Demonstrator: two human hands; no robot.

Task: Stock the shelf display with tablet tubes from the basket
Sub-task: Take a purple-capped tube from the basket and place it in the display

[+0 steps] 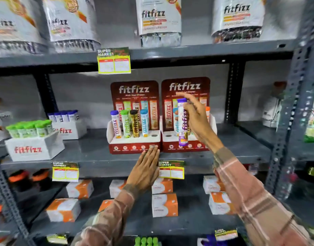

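Note:
Two red fitfizz display stands sit side by side on the middle shelf. The left stand (135, 144) holds several upright tubes with purple, green, black and blue caps, and one hole at its right end is bare. My right hand (195, 119) is shut on a purple-capped tablet tube (182, 121), held upright in front of the right stand (185, 147). A light blue tube and an orange-capped tube stand partly hidden behind that hand. My left hand (145, 169) lies flat with fingers straight against the shelf edge, below the left stand. The basket is out of view.
White fitfizz boxes with green-capped tubes (31, 129) and blue-capped tubes (64, 116) stand at the left of the shelf. Large pouches fill the shelf above, orange-and-white cartons (164, 205) the shelf below. Price tags (171, 169) hang on shelf edges. A grey upright post (291, 110) is at right.

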